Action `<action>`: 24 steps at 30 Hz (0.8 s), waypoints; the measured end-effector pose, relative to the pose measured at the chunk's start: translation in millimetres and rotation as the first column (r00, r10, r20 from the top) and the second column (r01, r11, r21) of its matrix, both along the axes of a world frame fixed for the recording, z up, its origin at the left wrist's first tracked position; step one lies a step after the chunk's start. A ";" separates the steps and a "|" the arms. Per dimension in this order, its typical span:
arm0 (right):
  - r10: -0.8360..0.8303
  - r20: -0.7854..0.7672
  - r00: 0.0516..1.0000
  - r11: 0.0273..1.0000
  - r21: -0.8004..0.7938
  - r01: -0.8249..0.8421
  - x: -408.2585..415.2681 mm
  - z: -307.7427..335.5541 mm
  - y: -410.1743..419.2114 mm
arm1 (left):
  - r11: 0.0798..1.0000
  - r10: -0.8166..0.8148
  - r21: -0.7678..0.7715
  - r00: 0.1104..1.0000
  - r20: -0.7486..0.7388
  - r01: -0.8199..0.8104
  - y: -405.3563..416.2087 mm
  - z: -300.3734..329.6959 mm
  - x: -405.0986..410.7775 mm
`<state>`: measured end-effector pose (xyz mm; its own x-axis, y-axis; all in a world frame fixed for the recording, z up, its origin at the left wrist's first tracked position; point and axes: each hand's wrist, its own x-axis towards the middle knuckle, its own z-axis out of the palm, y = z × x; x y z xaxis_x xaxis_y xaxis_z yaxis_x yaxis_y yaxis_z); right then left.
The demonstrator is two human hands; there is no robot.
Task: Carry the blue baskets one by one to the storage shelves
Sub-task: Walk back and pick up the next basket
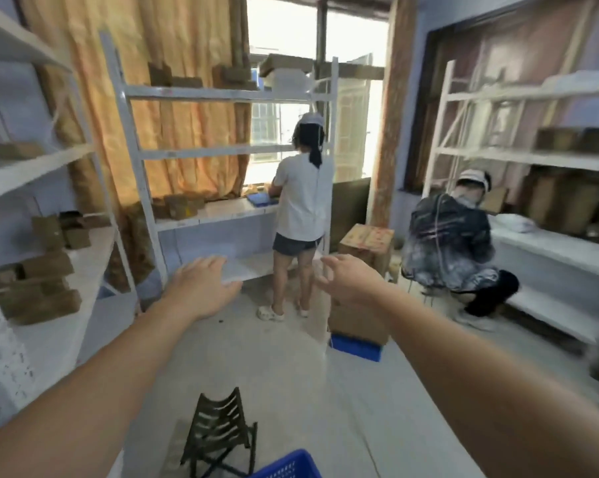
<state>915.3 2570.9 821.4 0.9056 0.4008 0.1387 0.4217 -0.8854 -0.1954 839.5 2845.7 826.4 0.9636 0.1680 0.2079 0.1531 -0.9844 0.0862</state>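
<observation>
Both my arms reach forward over the floor. My left hand [203,284] is open with spread fingers and holds nothing. My right hand [346,281] is also empty, fingers curled apart. A blue basket [287,465] shows its rim at the bottom edge, below my arms. Another blue basket [355,346] lies on the floor ahead under a cardboard box [356,319]. A flat blue tray [260,199] rests on the middle shelf of the white storage rack [205,153] straight ahead.
A person in a white shirt [299,201] stands at the rack. Another person [453,250] crouches by the right shelves [546,253]. Left shelves [32,167] hold brown boxes. A dark folding stool [218,432] stands near my feet. A carton [367,241] sits by the pillar.
</observation>
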 end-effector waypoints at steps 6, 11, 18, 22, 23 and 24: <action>-0.252 0.068 0.965 0.966 -0.035 0.255 -75.6 29.3 -151.1 | 0.945 -0.325 -0.005 0.943 0.071 0.326 -170.0 33.8 0.1; -0.522 0.048 0.851 0.851 -0.026 0.524 -175.1 37.7 -313.2 | 0.800 -0.600 0.070 0.795 0.086 0.596 -343.4 43.9 -29.9; -0.807 -0.016 0.590 0.590 -0.004 0.807 -358.8 28.8 -528.6 | 0.539 -0.842 0.025 0.538 0.027 0.842 -604.2 34.5 -114.3; -0.929 -0.026 0.370 0.371 -0.066 0.926 -472.3 21.6 -646.2 | 0.323 -0.946 -0.047 0.324 0.011 0.945 -759.4 21.9 -195.5; -0.936 -0.038 0.349 0.351 -0.050 0.935 -486.1 21.5 -658.2 | 0.300 -0.954 -0.052 0.301 0.002 0.952 -771.1 20.3 -203.3; -0.943 -0.057 0.327 0.330 -0.038 0.943 -502.0 21.9 -670.2 | 0.284 -0.959 -0.052 0.284 -0.006 0.957 -786.3 18.8 -212.0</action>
